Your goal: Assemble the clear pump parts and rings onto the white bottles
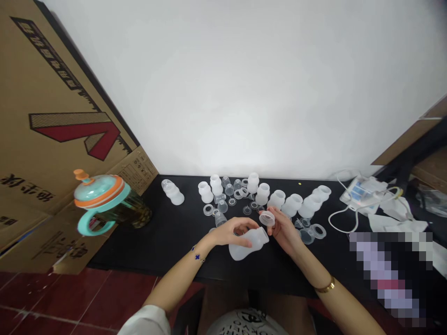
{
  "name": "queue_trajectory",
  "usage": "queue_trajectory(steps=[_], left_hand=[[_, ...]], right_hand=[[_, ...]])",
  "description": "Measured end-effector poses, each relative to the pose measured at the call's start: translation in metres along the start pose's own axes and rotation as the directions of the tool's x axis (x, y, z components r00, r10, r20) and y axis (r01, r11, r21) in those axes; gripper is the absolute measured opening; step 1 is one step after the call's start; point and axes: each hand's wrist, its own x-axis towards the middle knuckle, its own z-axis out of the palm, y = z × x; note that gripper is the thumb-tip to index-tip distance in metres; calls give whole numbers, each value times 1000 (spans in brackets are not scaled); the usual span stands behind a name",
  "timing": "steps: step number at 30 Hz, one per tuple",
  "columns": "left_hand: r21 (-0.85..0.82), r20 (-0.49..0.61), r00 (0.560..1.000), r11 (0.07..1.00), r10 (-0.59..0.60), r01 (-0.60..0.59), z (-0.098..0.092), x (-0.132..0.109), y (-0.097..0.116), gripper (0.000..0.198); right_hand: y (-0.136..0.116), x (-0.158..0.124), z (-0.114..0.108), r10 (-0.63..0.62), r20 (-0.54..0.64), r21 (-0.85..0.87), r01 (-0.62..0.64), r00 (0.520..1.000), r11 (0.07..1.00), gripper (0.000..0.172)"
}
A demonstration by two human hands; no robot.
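My left hand (233, 231) grips a frosted white plastic bottle (248, 244), tilted with its mouth pointing right, just above the black table (167, 242). My right hand (283, 229) pinches a small translucent ring-shaped cap (267, 217) right at the bottle's mouth. Both hands are closed on their parts. Behind them, several more white bottles (292, 204) stand along the back of the table, with clear rings and small domed caps (223, 204) scattered among them.
A large cardboard box (52, 121) leans at the left. A lidded jug with a teal handle and orange rim (104, 202) stands at the table's left end. A white device with cables (361, 193) and white papers lie at the right. Red floor tiles show below.
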Motion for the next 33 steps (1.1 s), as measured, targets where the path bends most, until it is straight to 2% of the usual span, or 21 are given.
queue_trajectory(steps=[10,16,23,33], left_hand=[[-89,-81,997,996,19,-26,1,0,1,56],[-133,-67,997,989,49,-58,0,0,0,54],[-196,-62,997,979,48,-59,1,1,-2,51],[-213,-57,998,976,30,-42,1,1,-4,51]], right_hand=[[1,1,1,-41,-56,-4,41,998,999,24],[1,3,1,-50,-84,-14,49,995,999,24],[3,5,1,-57,-83,63,62,995,996,25],[2,3,1,-93,-88,57,98,992,994,39]])
